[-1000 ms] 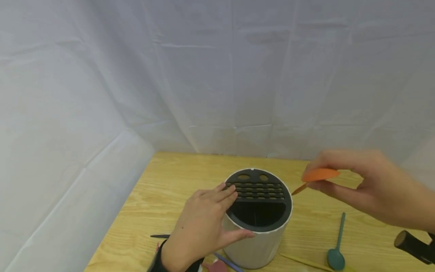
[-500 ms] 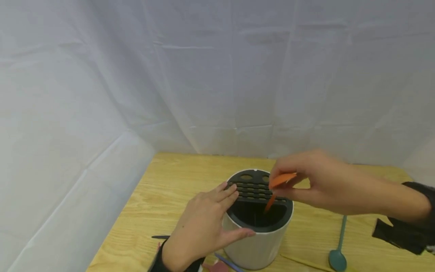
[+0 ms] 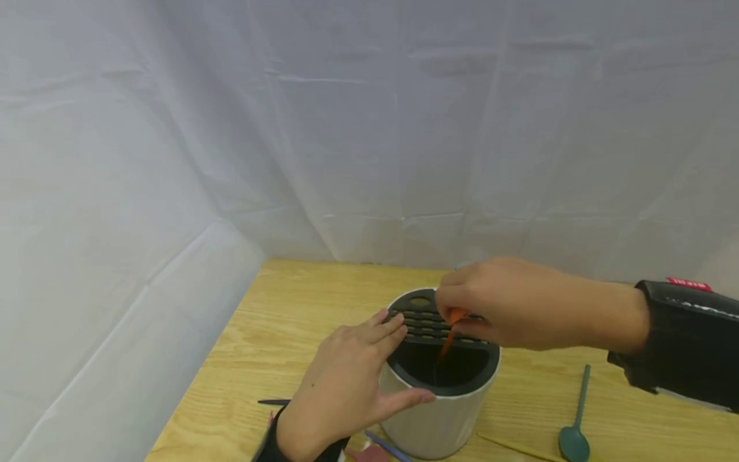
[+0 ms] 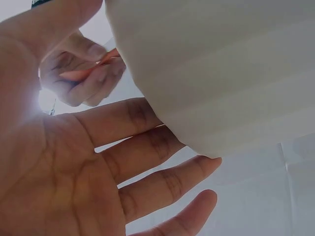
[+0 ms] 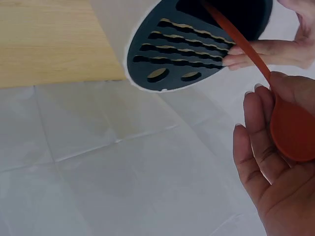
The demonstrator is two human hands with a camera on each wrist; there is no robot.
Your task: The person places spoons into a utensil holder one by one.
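My left hand (image 3: 340,385) rests against the side of the white utensil holder (image 3: 433,417), fingers straight along its dark slotted lid (image 3: 430,317) and thumb spread across the front wall, which I judge steadies the holder against tipping. My right hand (image 3: 502,308) pinches the bowl of an orange spoon (image 3: 453,321) between thumb and fingertips, handle downward, its tip just inside the lid's large open compartment directly below the fingers. The right wrist view alone shows the spoon bowl (image 5: 293,130) lying against the fingertips and the handle crossing the slots. The left wrist view shows only the open palm beside the holder's wall (image 4: 221,73). A green spoon (image 3: 573,436) lies on the wooden table (image 3: 277,321), well apart from the right hand.
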